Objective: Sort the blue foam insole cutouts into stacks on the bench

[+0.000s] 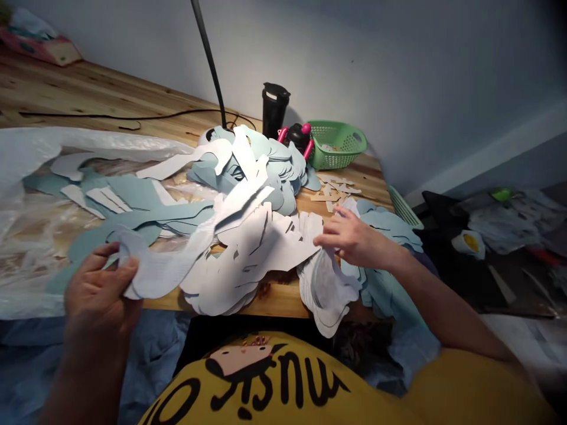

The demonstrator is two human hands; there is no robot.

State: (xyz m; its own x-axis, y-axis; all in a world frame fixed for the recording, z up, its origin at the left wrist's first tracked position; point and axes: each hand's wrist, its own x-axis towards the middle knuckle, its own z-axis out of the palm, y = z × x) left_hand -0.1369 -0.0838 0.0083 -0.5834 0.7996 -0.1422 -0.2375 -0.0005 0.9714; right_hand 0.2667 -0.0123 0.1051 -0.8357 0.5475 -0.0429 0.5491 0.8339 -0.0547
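My left hand [104, 274] pinches the rounded end of a white sock [159, 273], which stretches flat up to the right across the cards. My right hand [349, 239] is bent over a pile of thin white socks [325, 295] at the table's front edge, and its fingertips pinch a raised fold of the top one. Between the hands lies a heap of white sock-shaped cards [234, 277]. Behind it rises a larger heap of pale blue cards [281, 171] with some white ones on top. More pale blue pieces [390, 224] lie beside my right wrist.
Clear plastic sheeting [26, 254] with loose cards covers the left of the wooden table [155, 97]. A black tumbler [274, 109], a lamp pole [210, 59] and a green basket [339, 144] stand at the back. Small card scraps [334, 190] lie before the basket.
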